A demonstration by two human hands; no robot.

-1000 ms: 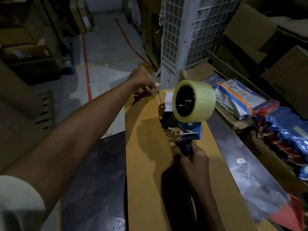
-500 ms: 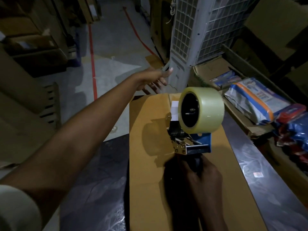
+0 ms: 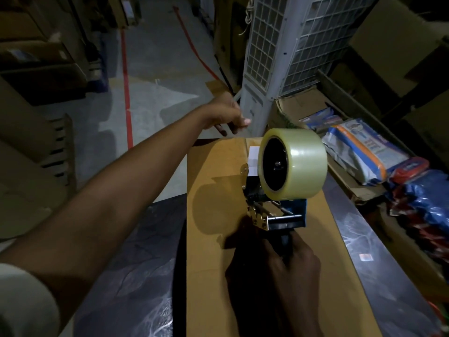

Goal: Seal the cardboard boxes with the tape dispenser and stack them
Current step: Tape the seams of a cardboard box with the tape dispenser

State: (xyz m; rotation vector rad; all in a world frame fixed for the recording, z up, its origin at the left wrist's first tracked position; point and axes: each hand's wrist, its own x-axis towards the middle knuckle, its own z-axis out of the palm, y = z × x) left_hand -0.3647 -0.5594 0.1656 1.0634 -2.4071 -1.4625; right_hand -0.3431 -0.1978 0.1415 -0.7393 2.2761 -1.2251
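Dim warehouse floor [image 3: 158, 69] with a red line lies beyond a dark glossy table [image 3: 136, 276]. On it, the right hand [image 3: 294, 266] curls round the black handle of the tape dispenser [image 3: 279, 215], held over the long cardboard box [image 3: 213, 239], its clear roll [image 3: 298, 164] uppermost. The left hand [image 3: 226, 115] reaches past the box's far edge, fingers bent downward (whether they pinch tape cannot be told). Printed packets [image 3: 359, 152] lie to the right.

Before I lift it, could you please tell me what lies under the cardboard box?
A dark glossy surface shows beside the cardboard box on both sides. The box itself covers whatever is directly beneath it.
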